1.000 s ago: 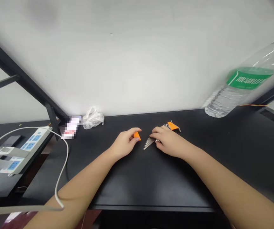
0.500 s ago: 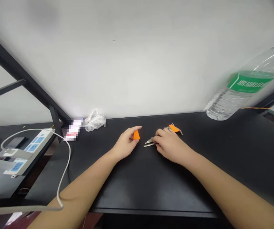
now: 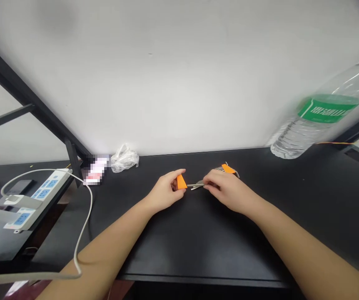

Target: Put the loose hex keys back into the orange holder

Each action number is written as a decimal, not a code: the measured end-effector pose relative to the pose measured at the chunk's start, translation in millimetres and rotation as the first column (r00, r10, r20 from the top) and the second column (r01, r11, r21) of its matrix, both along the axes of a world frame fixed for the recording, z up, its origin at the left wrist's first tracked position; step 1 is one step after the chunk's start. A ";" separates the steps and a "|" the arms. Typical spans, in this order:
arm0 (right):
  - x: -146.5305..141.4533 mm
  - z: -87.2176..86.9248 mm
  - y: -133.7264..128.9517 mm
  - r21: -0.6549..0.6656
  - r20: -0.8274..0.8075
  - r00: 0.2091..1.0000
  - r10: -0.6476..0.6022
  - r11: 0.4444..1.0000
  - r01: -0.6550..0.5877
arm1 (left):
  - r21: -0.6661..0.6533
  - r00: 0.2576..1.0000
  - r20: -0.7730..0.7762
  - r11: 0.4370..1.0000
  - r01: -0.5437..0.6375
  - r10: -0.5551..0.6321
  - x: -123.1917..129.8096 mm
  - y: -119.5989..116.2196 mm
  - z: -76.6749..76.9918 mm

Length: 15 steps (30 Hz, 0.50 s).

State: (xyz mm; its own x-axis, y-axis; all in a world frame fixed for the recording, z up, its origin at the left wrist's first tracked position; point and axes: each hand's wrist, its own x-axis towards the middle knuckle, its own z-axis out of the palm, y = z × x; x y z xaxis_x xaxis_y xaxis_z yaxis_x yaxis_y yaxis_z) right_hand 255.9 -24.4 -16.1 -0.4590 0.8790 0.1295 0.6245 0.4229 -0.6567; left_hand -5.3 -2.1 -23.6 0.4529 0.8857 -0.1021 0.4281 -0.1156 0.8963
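Note:
In my left hand (image 3: pixel 164 191), thumb and fingers grip a small orange plastic hex key holder piece (image 3: pixel 181 182). My right hand (image 3: pixel 226 187) pinches a thin metal hex key (image 3: pixel 194 185), whose straight end points left and reaches the orange piece's edge; whether it sits inside a hole is too small to tell. Other metal keys lie just beneath and beside the right fingertips. Behind that hand, a second orange holder piece (image 3: pixel 228 168) lies across more keys, with bent ends sticking out. The right hand hides most of them.
A crumpled clear plastic bag (image 3: pixel 125 158) lies by the wall. To the right stands a large water bottle (image 3: pixel 317 112) with a green label. On the left are a power strip (image 3: pixel 42 198) and a white cable (image 3: pixel 91 200) crossing over my left forearm. A black metal frame (image 3: pixel 42 104) rises there.
The right hand has lifted a single hex key and brought its end to the orange piece. My left hand has turned that piece slightly and shifted a little right.

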 end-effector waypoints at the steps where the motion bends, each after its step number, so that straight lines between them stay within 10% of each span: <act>1: 0.8 1.9 0.5 0.004 -0.026 1.000 -0.005 1.000 0.005 | 0.004 1.000 0.000 1.000 0.012 -0.012 0.2 -0.5 1.1; 15: 12.5 8.5 2.7 0.049 -0.079 0.997 0.026 0.999 -0.023 | 0.043 0.997 0.073 0.999 0.023 -0.026 1.7 -3.4 9.0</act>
